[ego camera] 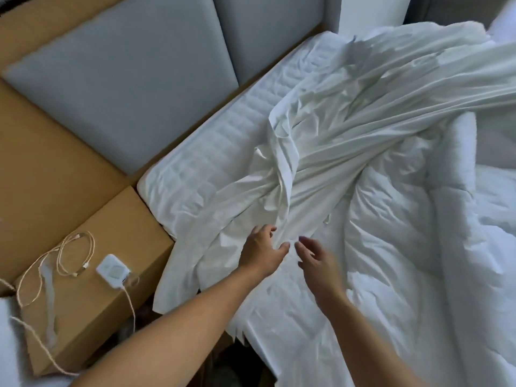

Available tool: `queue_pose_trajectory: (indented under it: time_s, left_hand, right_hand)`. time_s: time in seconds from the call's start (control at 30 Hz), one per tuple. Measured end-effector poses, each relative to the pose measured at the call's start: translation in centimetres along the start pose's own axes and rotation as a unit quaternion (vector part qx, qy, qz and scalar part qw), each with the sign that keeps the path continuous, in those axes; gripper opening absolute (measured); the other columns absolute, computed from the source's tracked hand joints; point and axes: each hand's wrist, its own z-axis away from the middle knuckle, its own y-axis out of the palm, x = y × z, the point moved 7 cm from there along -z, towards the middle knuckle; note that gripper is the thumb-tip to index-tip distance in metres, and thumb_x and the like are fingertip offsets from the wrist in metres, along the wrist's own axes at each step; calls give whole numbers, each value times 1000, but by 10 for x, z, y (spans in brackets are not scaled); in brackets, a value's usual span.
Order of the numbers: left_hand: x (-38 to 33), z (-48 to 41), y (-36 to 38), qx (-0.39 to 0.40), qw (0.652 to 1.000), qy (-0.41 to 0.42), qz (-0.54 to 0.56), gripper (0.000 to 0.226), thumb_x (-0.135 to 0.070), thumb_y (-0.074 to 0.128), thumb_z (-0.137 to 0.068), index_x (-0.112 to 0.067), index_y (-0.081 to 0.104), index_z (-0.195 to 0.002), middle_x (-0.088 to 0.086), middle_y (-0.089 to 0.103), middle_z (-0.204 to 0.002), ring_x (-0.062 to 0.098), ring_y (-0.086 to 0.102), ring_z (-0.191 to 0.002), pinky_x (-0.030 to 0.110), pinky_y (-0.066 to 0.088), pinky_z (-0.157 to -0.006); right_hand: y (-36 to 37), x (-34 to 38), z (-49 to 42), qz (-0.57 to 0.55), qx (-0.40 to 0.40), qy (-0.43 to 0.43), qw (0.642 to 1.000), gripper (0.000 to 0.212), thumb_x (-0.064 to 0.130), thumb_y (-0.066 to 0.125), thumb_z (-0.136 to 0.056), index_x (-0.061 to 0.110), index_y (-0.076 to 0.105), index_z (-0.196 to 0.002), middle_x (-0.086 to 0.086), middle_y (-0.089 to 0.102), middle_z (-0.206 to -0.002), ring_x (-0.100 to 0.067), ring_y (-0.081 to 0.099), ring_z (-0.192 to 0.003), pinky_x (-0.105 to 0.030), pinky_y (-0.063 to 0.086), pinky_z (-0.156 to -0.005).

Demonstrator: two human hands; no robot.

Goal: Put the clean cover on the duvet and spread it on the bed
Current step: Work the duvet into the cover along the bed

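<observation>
Both hands are in at the near edge of the bed (201, 163), close together but not touching. The left hand (262, 251) sits on a ridge of the clean cover (321, 152), thumb and fingers spread either side of the fold, touching cloth but not visibly clamped on it. The right hand (317, 261) hovers just beside it, fingers loose and apart, holding nothing. The cover lies bunched and twisted in a long diagonal rope across the mattress, partly over the puffy duvet (396, 213) heaped on the right. To my eye this is the hunt for the opening, and the way to do it well is to trace one hem along with both hands until a corner or the mouth turns up, then shake the twist out before feeding any duvet in; grabbing a random fold would only tighten the tangle. What's hard to call is where that opening lies: everything is white on white, so the line between cover and duvet blurs. The right hand is smeared by motion, and the cover's far end runs out of view at the right. A charger (113, 270) sits on the nightstand (117, 224), well clear.
</observation>
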Motion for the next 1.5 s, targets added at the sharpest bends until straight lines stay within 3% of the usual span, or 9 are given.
queue_pose_trajectory:
  time_s: [0.1,0.23,0.43,0.6,0.83,1.0,1.27,1.4,1.5]
  left_hand:
    - [15,-97,40,12,997,-52,-61,89,-57,70,-82,-15,31,-150,12,36,-147,34,40,-134,45,43,-104]
    - [40,-175,54,41,994,12,-96,47,-39,62,-93,-15,55,-132,12,60,-134,33,55,-124,39,46,-98]
    - [142,-277,-165,-117,992,31,-44,6,-11,53,-77,-13,53,-72,21,67,-85,42,61,-81,33,36,-64]
    - [288,-349,-331,-278,936,-212,36,31,-8,63,-76,-11,56,-106,19,60,-115,41,60,-111,44,50,-91]
    - [291,-329,-156,36,969,-229,-81,113,-48,85,-71,-47,8,-154,20,9,-156,46,30,-136,54,40,-105]
    - [341,-334,-165,53,969,-131,-202,63,-9,59,-87,-23,37,-144,17,51,-133,40,58,-113,42,50,-89]
    - [356,-363,-308,-227,941,-110,-227,61,-9,76,-74,-15,43,-125,26,38,-136,51,44,-117,58,41,-99]
    - [237,-260,-155,77,967,187,-152,63,-57,73,-73,-24,61,-126,4,58,-123,32,55,-114,43,44,-97]
    - [222,-171,-63,297,928,175,-142,61,-67,75,-73,-37,51,-120,-16,62,-107,12,61,-100,29,44,-88]
  right_hand:
    - [22,-18,-72,-26,-44,2,999,29,33,66,-95,27,65,-123,7,69,-118,4,65,-100,-13,52,-77]
    - [58,-38,-133,-31,-74,43,996,58,39,70,-92,26,49,-144,10,53,-139,-6,50,-126,-27,45,-98]
    - [171,-1,-198,-47,-41,74,995,74,27,74,-90,26,34,-153,4,71,-110,-17,71,-91,-34,58,-80]
    - [248,38,-245,190,-107,22,976,77,43,70,-87,24,35,-152,-7,53,-135,-24,53,-124,-35,40,-107]
    - [301,22,-279,529,13,-23,848,79,52,75,-79,29,40,-146,-12,49,-140,-35,47,-129,-45,37,-110]
    - [295,-15,-278,673,62,-12,737,77,66,73,-72,22,42,-126,-6,61,-122,-29,57,-116,-44,41,-94]
    - [257,-7,-227,608,34,-198,768,36,56,73,-80,20,73,-87,-3,70,-84,-31,64,-87,-40,42,-83]
    - [221,-20,-164,597,13,-283,750,30,34,88,-72,14,66,-68,0,56,-68,-30,56,-73,-41,45,-70]
    - [189,-36,-124,598,-6,-309,739,26,9,88,-65,13,62,-71,-1,52,-72,-28,50,-71,-38,43,-65]
